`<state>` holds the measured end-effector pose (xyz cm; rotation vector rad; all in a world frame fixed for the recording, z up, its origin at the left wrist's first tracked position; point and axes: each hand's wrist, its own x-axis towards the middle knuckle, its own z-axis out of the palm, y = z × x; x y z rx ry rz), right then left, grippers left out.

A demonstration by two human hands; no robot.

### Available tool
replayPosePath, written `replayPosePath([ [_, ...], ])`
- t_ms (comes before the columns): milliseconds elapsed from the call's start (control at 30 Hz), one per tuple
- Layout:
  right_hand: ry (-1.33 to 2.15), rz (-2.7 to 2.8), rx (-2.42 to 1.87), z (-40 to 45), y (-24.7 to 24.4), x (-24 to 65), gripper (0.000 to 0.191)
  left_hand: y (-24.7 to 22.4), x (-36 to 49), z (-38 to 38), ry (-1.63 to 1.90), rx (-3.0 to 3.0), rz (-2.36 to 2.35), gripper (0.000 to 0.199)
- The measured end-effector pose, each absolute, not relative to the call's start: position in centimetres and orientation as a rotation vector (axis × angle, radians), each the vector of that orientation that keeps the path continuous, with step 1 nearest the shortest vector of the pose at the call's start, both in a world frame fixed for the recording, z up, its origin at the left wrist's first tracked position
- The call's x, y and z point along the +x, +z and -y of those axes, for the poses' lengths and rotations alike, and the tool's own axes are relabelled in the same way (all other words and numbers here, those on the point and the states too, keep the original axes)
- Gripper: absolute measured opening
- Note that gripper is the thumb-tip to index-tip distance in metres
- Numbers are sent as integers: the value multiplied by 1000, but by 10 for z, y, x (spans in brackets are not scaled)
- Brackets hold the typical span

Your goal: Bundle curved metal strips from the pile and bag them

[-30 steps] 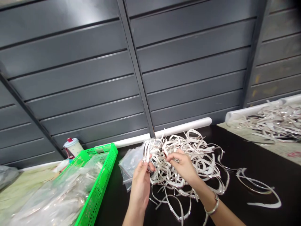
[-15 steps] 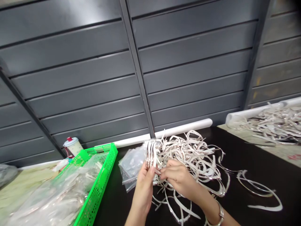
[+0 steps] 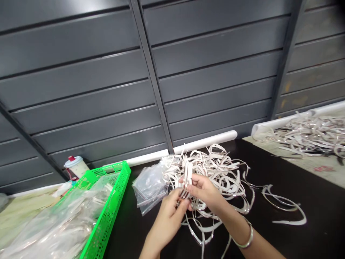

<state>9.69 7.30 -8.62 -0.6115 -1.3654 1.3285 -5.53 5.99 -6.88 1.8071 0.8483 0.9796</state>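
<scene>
Head camera: both hands meet over the near left part of a tangled pile of curved strips (image 3: 223,174), white and shiny silver, heaped on a black bench (image 3: 277,180). Between them is a small bundle of strips (image 3: 188,173), its white ends pointing away from the person. The left hand (image 3: 169,212) has its fingers closed around the lower part of the bundle, thumb towards the right hand. The right hand (image 3: 206,190) pinches the bundle higher up, thumb on the near side; how its other fingertips sit behind the strips cannot be told.

A silver bracelet (image 3: 247,239) circles the right wrist. To the right of the pile, a few loose strips (image 3: 292,222) lie on the bench in open curves. Clear plastic bags (image 3: 151,184) lie flat and overlapping just beside the pile's left edge.

Further left stands a bright green perforated basket (image 3: 107,212) holding filled clear bags (image 3: 70,219), with shiny strips showing through the plastic. A pale cup with a red-topped lid (image 3: 77,167) stands behind the basket. White tubes (image 3: 207,141) run along the foot of the grey panelled wall (image 3: 102,82). At far right, a second heap of strips (image 3: 318,133) lies on a pale, red-marked sheet (image 3: 315,162).
</scene>
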Motion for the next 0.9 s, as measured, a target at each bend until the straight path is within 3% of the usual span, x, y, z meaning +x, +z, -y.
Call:
replayPosePath([
  [133, 1490, 1370, -578, -69, -86, 95, 34, -72, -56, -60, 827, 1940, -835, 24],
  [233, 1367, 1538, -649, -76, -88, 102, 32, -75, -59, -65, 774, 1864, -805, 29],
  [467, 162, 1501, -1621, -131, -125, 166, 24, -73, -64, -68, 1097, 1565, -770, 29],
  [633, 240, 1510, -1932, -154, -165, 177, 34, -72, -64, -67, 1121, 1541, -760, 30],
  [900, 287, 1492, -1735, -167, -182, 161, 28, -71, -60, -66, 1072, 1378, -682, 31],
])
